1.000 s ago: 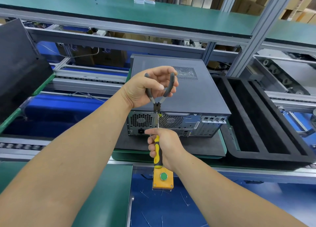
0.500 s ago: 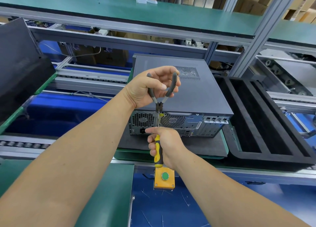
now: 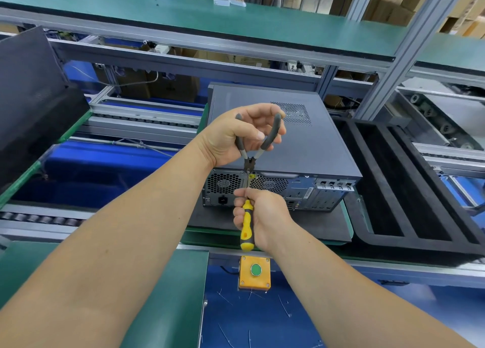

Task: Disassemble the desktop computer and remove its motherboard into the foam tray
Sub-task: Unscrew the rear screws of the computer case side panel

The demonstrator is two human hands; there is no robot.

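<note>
At the near rear edge of the desktop computer (image 3: 283,143), the left hand (image 3: 236,138) grips pliers (image 3: 256,143) whose nose meets the tip of the yellow screwdriver (image 3: 246,227) held by the right hand (image 3: 265,216). Nothing has shifted over the last second, so the case looks unopened; the foam tray (image 3: 409,190) waits just right, on the tabletop

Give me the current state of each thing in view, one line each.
computer case: lid on, flat on the mat.
foam tray: holds nothing.
pliers: handles spread, gripped by left hand.
screwdriver: gripped by right hand, tip at the case's rear.
</note>
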